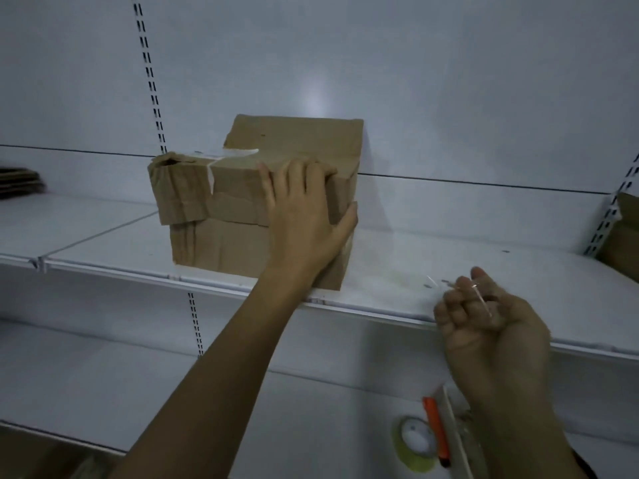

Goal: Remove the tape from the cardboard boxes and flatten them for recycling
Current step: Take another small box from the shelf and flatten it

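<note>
While the left grip (pixel 304 219) is clasping the cardboard box (pixel 214 236) on the shelf (pixel 415 271), the right grip (pixel 484 319) is pinching a loose tape strip (pixel 482 300); pulling low along the seam is probably working best.

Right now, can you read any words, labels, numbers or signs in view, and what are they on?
No text can be read anywhere.
box: plain brown faces, no print showing.
tape strip: clear, blank.
tape roll and cutter: too blurred to tell any marking.
</note>
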{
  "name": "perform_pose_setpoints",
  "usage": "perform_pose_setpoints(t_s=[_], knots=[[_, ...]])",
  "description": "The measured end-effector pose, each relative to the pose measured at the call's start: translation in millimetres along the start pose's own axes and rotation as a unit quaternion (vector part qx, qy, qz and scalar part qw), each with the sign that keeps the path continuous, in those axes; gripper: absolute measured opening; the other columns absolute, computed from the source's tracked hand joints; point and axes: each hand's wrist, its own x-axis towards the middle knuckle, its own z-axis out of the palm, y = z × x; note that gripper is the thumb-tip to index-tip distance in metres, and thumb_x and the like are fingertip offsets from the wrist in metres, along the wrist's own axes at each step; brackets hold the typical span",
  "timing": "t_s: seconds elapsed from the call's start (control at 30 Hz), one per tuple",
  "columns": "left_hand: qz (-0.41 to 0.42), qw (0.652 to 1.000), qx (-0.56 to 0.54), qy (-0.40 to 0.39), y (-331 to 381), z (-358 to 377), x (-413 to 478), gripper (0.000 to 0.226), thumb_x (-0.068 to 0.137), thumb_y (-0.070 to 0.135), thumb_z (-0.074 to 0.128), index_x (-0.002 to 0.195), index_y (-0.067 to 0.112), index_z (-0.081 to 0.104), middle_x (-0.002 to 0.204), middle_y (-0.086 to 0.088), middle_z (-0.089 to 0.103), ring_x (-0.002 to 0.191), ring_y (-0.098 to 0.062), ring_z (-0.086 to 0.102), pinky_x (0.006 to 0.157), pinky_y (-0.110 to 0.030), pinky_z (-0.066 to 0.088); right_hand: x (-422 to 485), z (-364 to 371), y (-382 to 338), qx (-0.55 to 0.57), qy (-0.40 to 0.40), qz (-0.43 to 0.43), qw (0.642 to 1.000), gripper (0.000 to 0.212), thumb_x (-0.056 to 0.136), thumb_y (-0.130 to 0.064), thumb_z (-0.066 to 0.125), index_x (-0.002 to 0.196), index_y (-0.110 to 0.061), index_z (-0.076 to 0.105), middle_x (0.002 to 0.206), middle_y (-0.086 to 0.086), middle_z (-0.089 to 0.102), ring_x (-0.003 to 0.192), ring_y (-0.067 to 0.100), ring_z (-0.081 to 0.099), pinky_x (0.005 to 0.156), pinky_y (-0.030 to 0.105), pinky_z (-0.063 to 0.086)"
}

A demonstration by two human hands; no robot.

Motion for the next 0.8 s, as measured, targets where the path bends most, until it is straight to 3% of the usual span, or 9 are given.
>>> perform_pose_setpoints(t_s=[0.1, 0.2, 0.33, 0.4, 0.53, 0.6, 0.7, 0.8], knots=[[0.004, 0.999, -0.034, 0.02, -9, -8, -1, 0.043, 0.078, 0.036, 0.069, 0.105, 0.005, 0.057, 0.106, -0.014, 0.056, 0.108, -0.033, 0.05, 0.111, -0.064, 0.016, 7, 13, 1, 0.025, -0.038, 0.037, 0.998, 0.025, 0.1, -0.014, 0.038, 0.106, -0.007, 0.061, 0.092, 0.01, 0.075, 0.084, 0.021, 0.073, 0.069, 0.03, 0.06], [0.023, 0.996, -0.065, 0.059, -28, -26, -4, 0.044, 0.073, 0.031, 0.074, 0.102, 0.002, 0.058, 0.101, -0.013, 0.057, 0.101, -0.023, 0.048, 0.099, -0.065, 0.032, 16, 21, 3, -0.011, -0.054, 0.039, 0.998, 0.02, 0.098, -0.019, 0.047, 0.111, -0.01, 0.06, 0.102, 0.014, 0.072, 0.095, 0.024, 0.07, 0.076, 0.034, 0.059], [0.052, 0.99, -0.101, 0.085, -54, -48, -8, 0.05, 0.073, 0.035, 0.067, 0.103, -0.003, 0.057, 0.101, -0.017, 0.056, 0.099, -0.017, 0.046, 0.086, -0.054, 0.044, 24, 21, 3, -0.101, -0.075, 0.0, 0.992, 0.017, 0.085, -0.021, 0.062, 0.101, -0.017, 0.066, 0.101, 0.005, 0.072, 0.098, 0.016, 0.069, 0.079, 0.03, 0.058], [0.053, 0.989, -0.105, 0.091, -70, -59, -11, 0.052, 0.073, 0.035, 0.066, 0.105, -0.005, 0.055, 0.105, -0.019, 0.055, 0.101, -0.023, 0.049, 0.085, -0.053, 0.045, 27, 21, -1, -0.143, -0.115, 0.002, 0.983, 0.028, 0.073, -0.016, 0.067, 0.1, -0.017, 0.065, 0.094, 0.002, 0.074, 0.095, 0.013, 0.069, 0.077, 0.023, 0.057], [0.069, 0.987, -0.109, 0.099, -90, -71, -14, 0.05, 0.075, 0.033, 0.064, 0.111, 0.0, 0.051, 0.107, -0.012, 0.05, 0.1, -0.03, 0.051, 0.086, -0.047, 0.045, 35, 23, 1, -0.225, -0.145, -0.011, 0.963, 0.018, 0.078, -0.009, 0.064, 0.093, -0.018, 0.066, 0.085, -0.001, 0.073, 0.082, 0.01, 0.069, 0.071, 0.025, 0.058], [0.08, 0.982, -0.128, 0.11, -90, -70, -15, 0.046, 0.076, 0.032, 0.063, 0.112, 0.008, 0.047, 0.11, -0.007, 0.047, 0.101, -0.029, 0.05, 0.087, -0.047, 0.045, 34, 21, 10, -0.319, -0.121, -0.086, 0.936, 0.005, 0.083, -0.017, 0.066, 0.088, -0.019, 0.066, 0.077, -0.001, 0.066, 0.071, 0.005, 0.061, 0.064, 0.022, 0.055], [0.082, 0.977, -0.141, 0.139, -90, -62, -16, 0.043, 0.077, 0.031, 0.06, 0.112, 0.01, 0.045, 0.112, -0.006, 0.046, 0.103, -0.031, 0.051, 0.088, -0.052, 0.043, 33, 18, 21, -0.446, -0.074, -0.266, 0.852, 0.011, 0.082, -0.023, 0.071, 0.088, -0.015, 0.066, 0.071, 0.015, 0.053, 0.059, 0.011, 0.047, 0.052, 0.016, 0.044], [0.096, 0.975, -0.137, 0.146, -92, -59, -16, 0.042, 0.079, 0.032, 0.058, 0.112, 0.01, 0.045, 0.111, -0.006, 0.047, 0.102, -0.035, 0.051, 0.086, -0.056, 0.042, 24, 30, 36, -0.404, -0.072, -0.314, 0.856, 0.016, 0.08, -0.021, 0.073, 0.093, -0.017, 0.064, 0.068, 0.014, 0.053, 0.058, 0.022, 0.053, 0.053, 0.025, 0.049]])
